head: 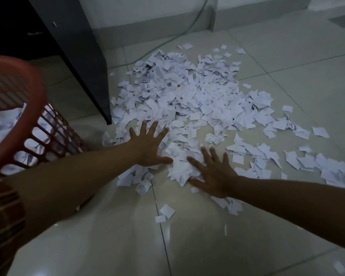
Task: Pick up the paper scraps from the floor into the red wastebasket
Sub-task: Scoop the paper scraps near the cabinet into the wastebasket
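The red wastebasket point(18, 116) is kept at the far left, close by, so that each load has only a short way to travel; paper is already seen through its slotted wall. Just right of it the left hand point(149, 144) is laid flat with fingers spread on the near edge of the paper scraps point(187, 96), which are heaped on the tiled floor point(207, 236) beside a dark furniture panel point(78, 52). The right hand point(213, 176) is likewise spread, palm down, nothing being pinched. A small mound is bracketed between them, apparently to be raked together.
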